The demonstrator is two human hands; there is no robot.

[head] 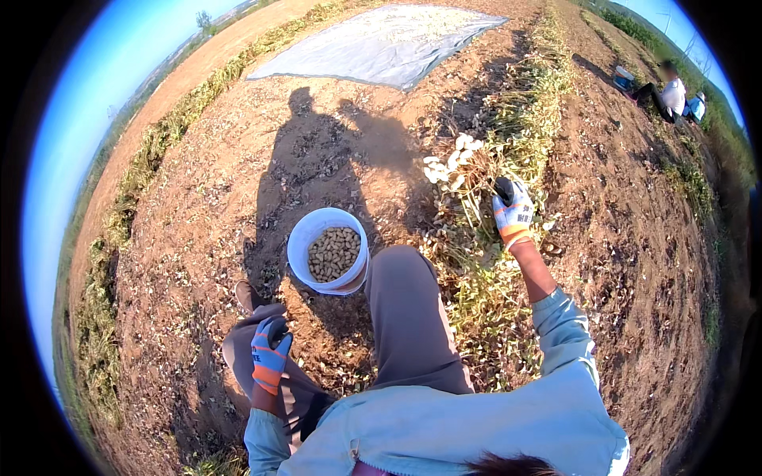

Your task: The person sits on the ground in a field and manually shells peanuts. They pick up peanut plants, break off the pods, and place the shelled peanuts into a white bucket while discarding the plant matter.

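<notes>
My right hand (512, 208), in a white, orange and black work glove, grips the stems of a pulled peanut plant (476, 184) at the row on the right. Pale peanut pods (455, 160) hang on its roots, left of the hand. My left hand (271, 351), in a blue and orange glove with dark fingertips, rests on my left leg; its palm side is hidden, so I cannot tell whether it holds anything. A white plastic bucket (297, 253), partly filled with peanuts (334, 254), stands on the soil before my knees.
Uprooted peanut plants (524, 113) lie in a row ahead and to the right. A pale sheet (357, 56) with peanuts spread on it lies ahead. Another plant row (149, 149) runs along the left. Two people (674, 98) sit at the far right near a bucket (623, 78).
</notes>
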